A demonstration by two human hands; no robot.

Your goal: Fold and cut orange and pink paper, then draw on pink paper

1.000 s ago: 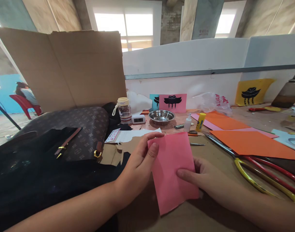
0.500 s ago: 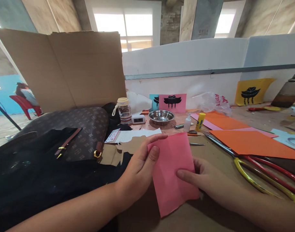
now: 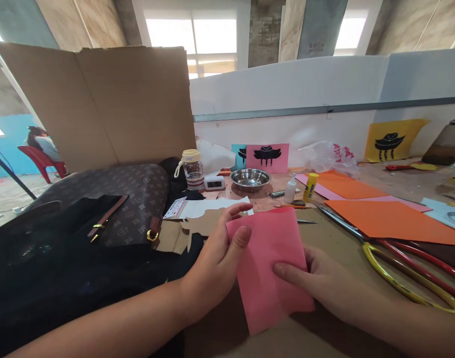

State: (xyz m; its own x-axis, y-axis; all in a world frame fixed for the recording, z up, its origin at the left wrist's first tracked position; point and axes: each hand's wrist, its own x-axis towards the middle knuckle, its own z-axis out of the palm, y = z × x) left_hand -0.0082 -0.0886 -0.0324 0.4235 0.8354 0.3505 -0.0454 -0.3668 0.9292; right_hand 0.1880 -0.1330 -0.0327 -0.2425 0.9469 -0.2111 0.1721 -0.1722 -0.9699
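A pink sheet of paper point(image 3: 270, 278) is held up between my two hands above the brown work surface. My left hand point(image 3: 222, 253) grips its upper left edge, thumb on the front and fingers behind. On the paper's right side, my right hand point(image 3: 317, 278) pinches it with the thumb in front; its other fingers are mostly hidden behind. Large scissors point(image 3: 380, 263) with red and yellow handles lie to the right, beside an orange sheet point(image 3: 395, 219). Just beyond the pink paper stand a small white bottle point(image 3: 291, 190) and a yellow glue stick point(image 3: 310, 188).
Farther back are a metal bowl point(image 3: 250, 180), a white clock point(image 3: 214, 183) and a lidded bottle point(image 3: 193, 170). A patterned bag point(image 3: 130, 199) and dark cloth point(image 3: 81, 278) fill the left. Cardboard point(image 3: 137, 104) stands behind them. A person point(image 3: 44, 141) sits far left.
The fingertips of my left hand have lifted off the paper's top edge. The paper has shifted slightly, its lower right corner moving right with my right hand.
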